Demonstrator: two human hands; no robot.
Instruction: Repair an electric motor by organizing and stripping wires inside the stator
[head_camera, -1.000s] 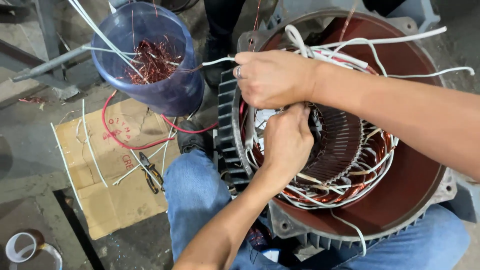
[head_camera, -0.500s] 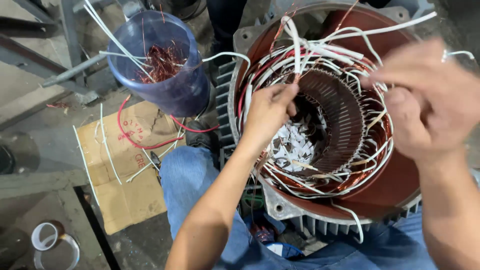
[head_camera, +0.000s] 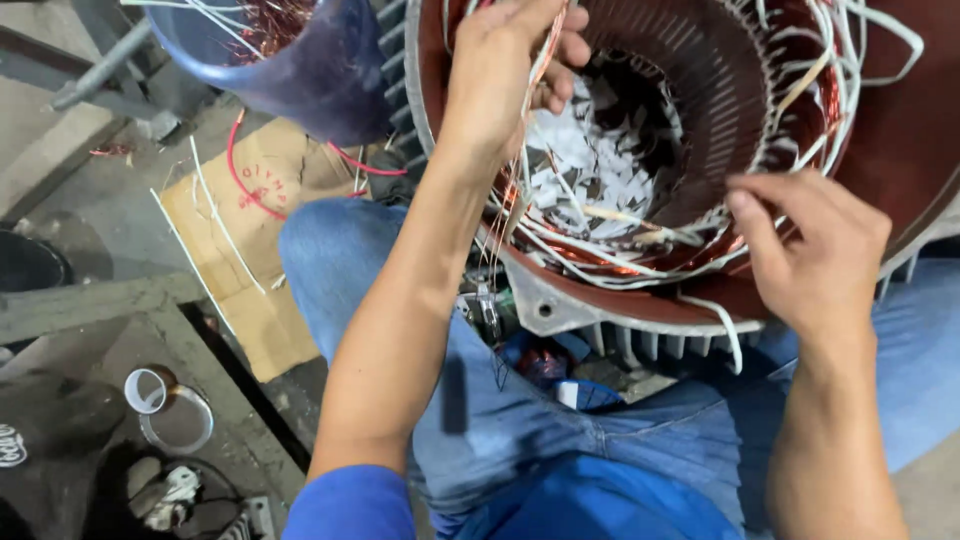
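The left hand (head_camera: 500, 75) pinches a thin bundle of copper winding wires (head_camera: 515, 165) at the near rim of the big red-brown motor stator housing (head_camera: 900, 130) propped against the person's knees. The right hand (head_camera: 815, 250) hovers beside the white-sleeved leads (head_camera: 640, 225), fingers loosely spread and holding nothing. The strands look light, springy and easily kinked, best gripped close to the slots.

Stator housing (head_camera: 560, 300): cast metal, ribbed, inner face painted matt red-brown.
Core (head_camera: 720, 90): dark laminated metal, finely slotted.
Windings (head_camera: 590, 255): glossy copper wire.
Sleeving (head_camera: 720, 335): smooth white plastic tubing.
Slot liners (head_camera: 590, 170): white paper scraps, matt.
Bucket (head_camera: 310, 80): blue plastic, scuffed.
Cardboard (head_camera: 260, 290): brown, matt, worn.
Trousers (head_camera: 330, 260): blue denim cloth.
Floor (head_camera: 60, 160): rough grey concrete.
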